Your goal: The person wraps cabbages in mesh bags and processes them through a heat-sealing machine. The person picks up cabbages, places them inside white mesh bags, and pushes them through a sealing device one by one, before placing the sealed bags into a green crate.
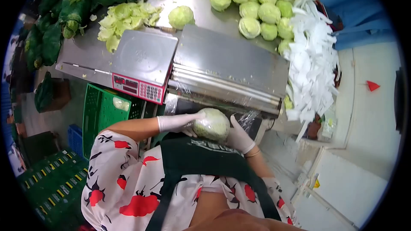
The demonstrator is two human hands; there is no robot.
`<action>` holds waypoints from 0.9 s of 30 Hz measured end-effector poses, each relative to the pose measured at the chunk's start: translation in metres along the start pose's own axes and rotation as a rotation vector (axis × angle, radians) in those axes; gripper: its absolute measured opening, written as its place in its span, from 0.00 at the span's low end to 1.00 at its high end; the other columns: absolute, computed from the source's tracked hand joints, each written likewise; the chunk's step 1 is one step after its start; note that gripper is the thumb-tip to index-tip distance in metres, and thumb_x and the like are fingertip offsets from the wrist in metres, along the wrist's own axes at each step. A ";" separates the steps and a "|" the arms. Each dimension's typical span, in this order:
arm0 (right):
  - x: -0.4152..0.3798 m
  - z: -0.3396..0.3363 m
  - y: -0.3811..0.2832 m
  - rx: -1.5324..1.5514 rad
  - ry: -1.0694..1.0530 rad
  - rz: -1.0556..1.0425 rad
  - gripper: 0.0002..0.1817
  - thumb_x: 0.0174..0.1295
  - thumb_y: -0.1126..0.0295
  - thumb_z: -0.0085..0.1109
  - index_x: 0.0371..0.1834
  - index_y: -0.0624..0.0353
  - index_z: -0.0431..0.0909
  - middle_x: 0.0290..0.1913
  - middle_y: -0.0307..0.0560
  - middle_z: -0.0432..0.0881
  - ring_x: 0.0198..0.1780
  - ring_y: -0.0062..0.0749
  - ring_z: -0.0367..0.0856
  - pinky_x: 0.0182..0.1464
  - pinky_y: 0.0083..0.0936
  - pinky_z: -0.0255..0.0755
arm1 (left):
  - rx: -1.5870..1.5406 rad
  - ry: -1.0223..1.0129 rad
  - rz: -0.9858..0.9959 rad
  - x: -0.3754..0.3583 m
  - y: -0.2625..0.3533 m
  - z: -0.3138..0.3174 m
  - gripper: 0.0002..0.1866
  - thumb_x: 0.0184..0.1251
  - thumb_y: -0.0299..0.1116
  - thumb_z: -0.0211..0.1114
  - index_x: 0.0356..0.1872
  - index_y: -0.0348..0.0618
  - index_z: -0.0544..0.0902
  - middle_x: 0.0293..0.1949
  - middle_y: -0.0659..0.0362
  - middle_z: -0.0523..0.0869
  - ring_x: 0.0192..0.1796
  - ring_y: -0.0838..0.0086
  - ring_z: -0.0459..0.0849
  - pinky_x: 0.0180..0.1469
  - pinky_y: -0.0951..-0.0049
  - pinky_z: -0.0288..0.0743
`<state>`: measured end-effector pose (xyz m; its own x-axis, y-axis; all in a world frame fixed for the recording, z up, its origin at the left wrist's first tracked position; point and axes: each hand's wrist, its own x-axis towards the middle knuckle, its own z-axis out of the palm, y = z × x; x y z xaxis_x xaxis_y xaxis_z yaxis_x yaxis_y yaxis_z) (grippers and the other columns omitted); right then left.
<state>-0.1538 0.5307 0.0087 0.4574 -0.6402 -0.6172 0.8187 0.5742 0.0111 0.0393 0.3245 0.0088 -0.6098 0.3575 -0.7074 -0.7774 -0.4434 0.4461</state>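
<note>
A pale green cabbage (211, 125) covered in shiny clear film is held between my two gloved hands, close against the dark apron. My left hand (180, 123), in a white glove, presses on its left side, with the fingers wrapped partly beneath. On the right side my right hand (239, 137), also gloved, closes against the cabbage with its thumb raised. Just beyond lies the metal wrapping machine (231, 68), and some loose clear film (248, 119) hangs at its near edge.
A scale (143, 57) with a red-edged keypad stands left of the machine. Cabbages (257, 6) are piled at the back, beside white foam nets (312, 55). Loose leaves (124, 19) and a green crate (102, 111) lie to the left.
</note>
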 end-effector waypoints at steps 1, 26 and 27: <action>-0.005 0.002 0.012 0.004 -0.104 -0.103 0.45 0.73 0.35 0.35 0.79 0.61 0.52 0.79 0.50 0.57 0.77 0.42 0.58 0.78 0.37 0.48 | -0.194 -0.045 0.129 -0.006 -0.009 0.008 0.44 0.72 0.68 0.46 0.72 0.37 0.66 0.64 0.47 0.76 0.62 0.65 0.78 0.66 0.68 0.69; 0.122 -0.130 0.133 -0.779 0.328 -0.805 0.14 0.69 0.68 0.53 0.57 0.55 0.76 0.54 0.52 0.81 0.52 0.44 0.82 0.53 0.39 0.77 | 1.027 0.360 0.540 0.058 -0.140 -0.015 0.14 0.62 0.35 0.65 0.47 0.40 0.85 0.32 0.43 0.86 0.33 0.50 0.87 0.38 0.56 0.81; 0.123 -0.123 0.125 -0.641 0.159 -0.826 0.16 0.71 0.68 0.52 0.61 0.56 0.75 0.58 0.52 0.81 0.55 0.43 0.82 0.56 0.38 0.77 | 1.098 0.393 0.578 0.051 -0.132 -0.021 0.13 0.60 0.35 0.67 0.43 0.41 0.85 0.28 0.44 0.85 0.30 0.49 0.85 0.37 0.56 0.81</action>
<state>-0.0376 0.5866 -0.1628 -0.2468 -0.9074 -0.3403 0.4971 0.1829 -0.8482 0.1136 0.3842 -0.0977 -0.9564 -0.0040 -0.2919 -0.2522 0.5152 0.8192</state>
